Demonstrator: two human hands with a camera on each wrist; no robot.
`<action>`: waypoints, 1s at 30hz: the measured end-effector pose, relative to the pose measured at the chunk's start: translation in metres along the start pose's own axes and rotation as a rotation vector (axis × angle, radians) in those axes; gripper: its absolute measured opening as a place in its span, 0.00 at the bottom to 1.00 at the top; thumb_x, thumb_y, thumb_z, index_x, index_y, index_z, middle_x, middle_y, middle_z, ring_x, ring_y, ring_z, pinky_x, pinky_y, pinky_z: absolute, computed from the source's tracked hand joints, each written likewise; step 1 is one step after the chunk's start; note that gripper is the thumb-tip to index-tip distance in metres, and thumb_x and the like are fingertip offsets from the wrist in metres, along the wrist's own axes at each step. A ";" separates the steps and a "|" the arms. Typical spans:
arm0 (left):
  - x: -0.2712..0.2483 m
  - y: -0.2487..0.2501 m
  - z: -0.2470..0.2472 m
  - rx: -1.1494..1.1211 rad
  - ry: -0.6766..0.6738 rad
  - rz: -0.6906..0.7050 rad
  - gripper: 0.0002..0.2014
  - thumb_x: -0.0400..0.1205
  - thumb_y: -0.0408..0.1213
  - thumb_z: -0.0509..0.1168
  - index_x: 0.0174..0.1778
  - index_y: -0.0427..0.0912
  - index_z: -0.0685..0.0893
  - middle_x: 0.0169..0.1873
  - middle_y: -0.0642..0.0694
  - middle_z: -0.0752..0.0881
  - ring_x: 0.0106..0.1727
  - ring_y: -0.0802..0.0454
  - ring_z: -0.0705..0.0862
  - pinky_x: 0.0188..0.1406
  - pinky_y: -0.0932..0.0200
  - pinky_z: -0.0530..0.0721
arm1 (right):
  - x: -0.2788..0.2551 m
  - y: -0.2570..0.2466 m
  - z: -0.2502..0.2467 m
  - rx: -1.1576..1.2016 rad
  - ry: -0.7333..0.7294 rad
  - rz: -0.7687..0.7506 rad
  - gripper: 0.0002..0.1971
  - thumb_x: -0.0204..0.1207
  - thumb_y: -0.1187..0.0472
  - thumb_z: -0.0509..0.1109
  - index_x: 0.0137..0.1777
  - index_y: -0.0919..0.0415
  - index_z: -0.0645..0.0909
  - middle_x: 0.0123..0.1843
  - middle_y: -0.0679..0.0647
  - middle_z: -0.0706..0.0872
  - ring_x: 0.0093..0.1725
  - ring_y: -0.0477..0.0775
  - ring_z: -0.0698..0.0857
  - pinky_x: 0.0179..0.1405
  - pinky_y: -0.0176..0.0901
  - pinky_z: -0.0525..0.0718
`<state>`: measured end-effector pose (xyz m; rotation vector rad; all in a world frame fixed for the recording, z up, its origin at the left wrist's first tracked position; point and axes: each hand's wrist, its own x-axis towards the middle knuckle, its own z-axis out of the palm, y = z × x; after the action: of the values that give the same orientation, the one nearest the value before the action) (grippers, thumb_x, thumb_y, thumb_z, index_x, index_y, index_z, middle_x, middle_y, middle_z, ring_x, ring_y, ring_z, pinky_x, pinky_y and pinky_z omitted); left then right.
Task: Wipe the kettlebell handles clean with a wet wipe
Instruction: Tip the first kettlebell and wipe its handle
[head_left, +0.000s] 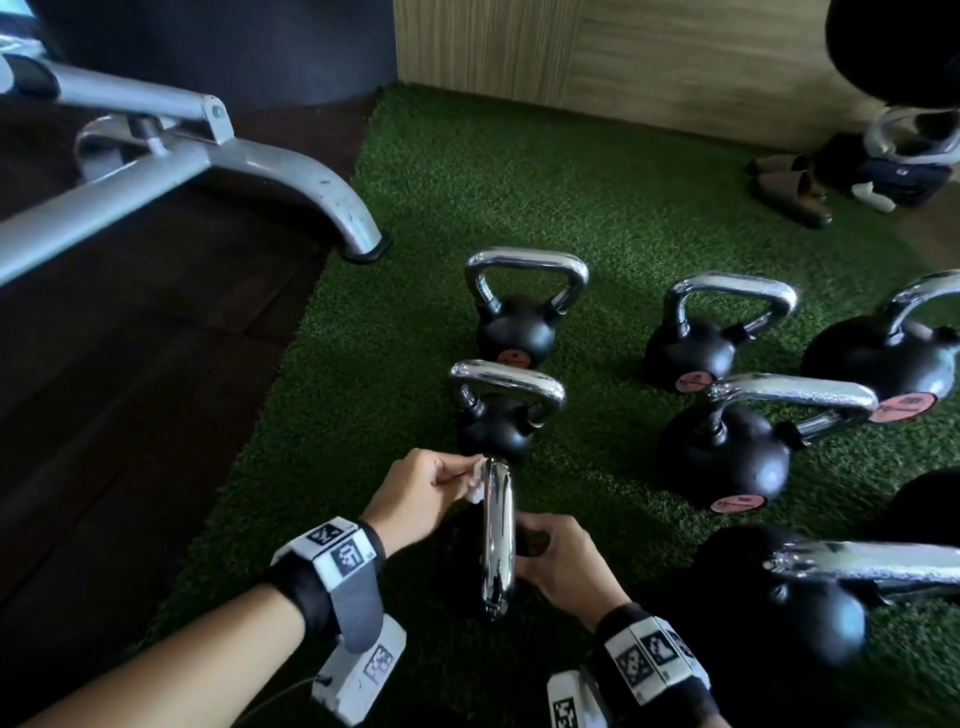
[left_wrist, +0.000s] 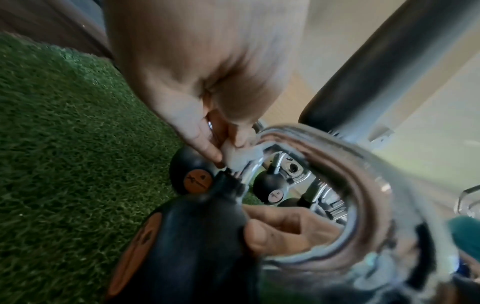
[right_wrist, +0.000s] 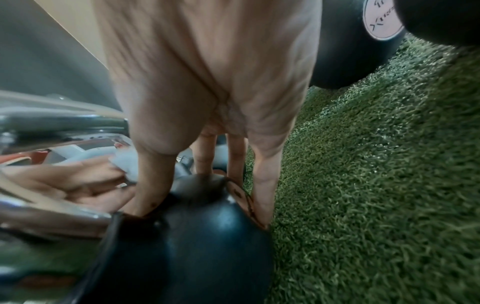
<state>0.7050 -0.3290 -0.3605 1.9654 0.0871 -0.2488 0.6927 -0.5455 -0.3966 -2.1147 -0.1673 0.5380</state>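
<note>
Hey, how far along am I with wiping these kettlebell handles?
Nothing shows which handles are already clean; all the chrome shines alike. In hand: your left hand pinches the wet wipe against the far end of the nearest kettlebell's handle, while your right hand steadies its black body. Left: the rest of that handle, and possibly the other kettlebells standing untouched on the green turf.

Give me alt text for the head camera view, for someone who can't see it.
A person's left hand presses a white wet wipe against the chrome handle of the nearest kettlebell, while the right hand steadies its black body. Other chrome-handled kettlebells stand on green turf beyond.
</note>
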 end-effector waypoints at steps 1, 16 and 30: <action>-0.002 0.003 -0.002 -0.058 -0.011 -0.012 0.12 0.83 0.44 0.73 0.62 0.56 0.92 0.54 0.61 0.93 0.62 0.63 0.89 0.72 0.53 0.83 | 0.001 0.001 0.001 -0.010 0.006 0.002 0.28 0.64 0.44 0.86 0.66 0.39 0.87 0.51 0.37 0.93 0.50 0.29 0.88 0.44 0.21 0.80; -0.044 0.027 -0.011 -0.515 -0.204 -0.309 0.10 0.76 0.31 0.76 0.50 0.29 0.89 0.41 0.36 0.94 0.43 0.49 0.94 0.43 0.61 0.92 | 0.000 0.006 0.008 0.008 0.028 -0.008 0.27 0.66 0.49 0.86 0.67 0.44 0.88 0.52 0.38 0.93 0.50 0.31 0.88 0.46 0.23 0.79; -0.085 0.014 -0.014 0.017 -0.322 0.096 0.10 0.73 0.43 0.82 0.50 0.50 0.96 0.45 0.59 0.95 0.50 0.62 0.93 0.55 0.64 0.88 | 0.006 0.012 0.015 0.004 0.050 0.009 0.26 0.64 0.44 0.86 0.63 0.46 0.89 0.52 0.43 0.94 0.51 0.37 0.89 0.52 0.40 0.88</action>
<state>0.6264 -0.3171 -0.3240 1.9160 -0.2183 -0.4999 0.6905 -0.5391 -0.4152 -2.1236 -0.1286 0.4894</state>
